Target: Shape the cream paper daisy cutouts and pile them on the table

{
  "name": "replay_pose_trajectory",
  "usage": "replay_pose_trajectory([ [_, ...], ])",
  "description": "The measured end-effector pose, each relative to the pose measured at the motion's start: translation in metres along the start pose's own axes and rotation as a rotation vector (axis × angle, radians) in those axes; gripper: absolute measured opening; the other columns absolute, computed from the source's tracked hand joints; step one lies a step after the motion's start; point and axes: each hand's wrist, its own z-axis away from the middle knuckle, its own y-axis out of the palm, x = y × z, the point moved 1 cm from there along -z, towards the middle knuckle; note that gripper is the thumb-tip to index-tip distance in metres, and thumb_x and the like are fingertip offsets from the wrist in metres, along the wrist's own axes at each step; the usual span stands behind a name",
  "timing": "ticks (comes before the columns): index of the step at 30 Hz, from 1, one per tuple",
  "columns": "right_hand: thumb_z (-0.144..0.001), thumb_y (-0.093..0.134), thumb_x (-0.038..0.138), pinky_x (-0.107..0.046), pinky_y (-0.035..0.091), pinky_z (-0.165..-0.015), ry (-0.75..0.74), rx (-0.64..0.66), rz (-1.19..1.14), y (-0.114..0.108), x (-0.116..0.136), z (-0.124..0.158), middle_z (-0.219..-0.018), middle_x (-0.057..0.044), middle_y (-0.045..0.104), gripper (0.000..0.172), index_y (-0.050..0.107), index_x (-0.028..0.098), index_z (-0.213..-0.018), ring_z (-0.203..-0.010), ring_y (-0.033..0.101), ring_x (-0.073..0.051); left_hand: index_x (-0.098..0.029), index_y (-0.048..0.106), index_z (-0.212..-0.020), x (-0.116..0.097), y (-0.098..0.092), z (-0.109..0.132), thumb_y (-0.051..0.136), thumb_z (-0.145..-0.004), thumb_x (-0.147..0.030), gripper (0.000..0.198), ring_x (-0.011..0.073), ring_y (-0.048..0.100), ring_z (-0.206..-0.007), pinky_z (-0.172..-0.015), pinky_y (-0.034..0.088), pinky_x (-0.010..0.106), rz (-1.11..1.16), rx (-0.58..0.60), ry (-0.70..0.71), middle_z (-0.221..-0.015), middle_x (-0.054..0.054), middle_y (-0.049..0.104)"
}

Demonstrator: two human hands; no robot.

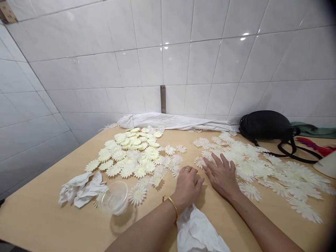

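Note:
My left hand rests on the wooden table with its fingers curled under, a gold ring on one finger and a gold bangle on the wrist. Nothing shows in it. My right hand lies flat beside it, fingers stretched out, fingertips touching the near edge of a spread of white paper flowers. A second spread of cream-yellow paper flowers lies to the left of my left hand. A crumpled white cloth sits under my left forearm.
A clear plastic cup lies on its side near crumpled white tissue. A white cloth bundle runs along the tiled wall. A black bag with straps, green fabric and a red item are at the right.

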Motion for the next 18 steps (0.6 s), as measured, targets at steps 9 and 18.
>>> replay_pose_trajectory([
  [9,-0.085,0.042,0.024,-0.044,0.024,-0.094,-0.151,-0.233,-0.052,-0.027,0.017,0.001,-0.106,-0.007,0.063,0.024,0.063,0.019,-0.096,-0.113,0.042,-0.027,-0.014,0.055,-0.085,-0.002,-0.002,0.001,0.044,-0.080,-0.025,0.017,0.0213,0.044,-0.100,-0.094,0.033,0.038,-0.038,-0.069,-0.023,-0.092,0.010,0.056],
  [18,-0.083,0.039,0.014,-0.031,0.033,-0.082,-0.290,0.003,-0.275,-0.015,0.050,-0.069,-0.102,-0.006,0.063,0.027,0.064,0.019,-0.093,-0.097,0.050,-0.019,-0.017,0.051,-0.081,-0.002,-0.004,0.001,0.041,-0.079,-0.021,0.010,0.0219,0.043,-0.099,-0.089,0.038,0.038,0.061,-0.153,-0.021,-0.091,0.009,0.054],
])
